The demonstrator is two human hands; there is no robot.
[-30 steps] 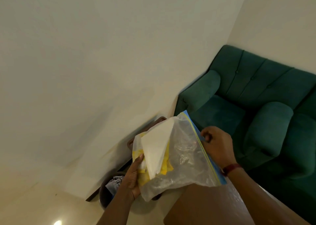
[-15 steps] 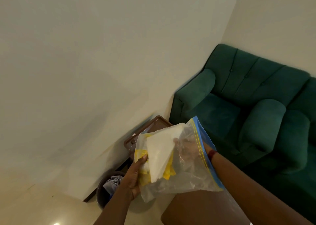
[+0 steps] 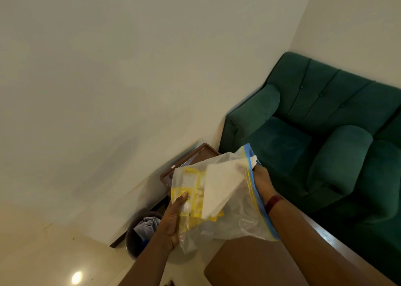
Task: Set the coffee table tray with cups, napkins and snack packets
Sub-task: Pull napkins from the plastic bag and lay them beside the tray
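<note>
A clear zip bag (image 3: 245, 220) with a blue and yellow seal is held up in front of me. Inside it lie yellow snack packets (image 3: 192, 191) and a white napkin (image 3: 220, 188). My left hand (image 3: 172, 225) grips the bag's closed end from below, over the packets. My right hand (image 3: 261, 180) is at the bag's mouth, pinching a corner of the napkin that sticks out past the seal. A brown tray (image 3: 196, 157) shows behind the bag, partly hidden by it.
A brown table top (image 3: 249, 261) lies under my arms. A green sofa (image 3: 321, 120) fills the right side. A dark waste bin (image 3: 138, 235) with paper in it stands on the pale floor by the wall.
My right hand went from holding the seal outside into the bag, then drew back to the mouth with the napkin corner. The bag tilted and the view shifted slightly.
</note>
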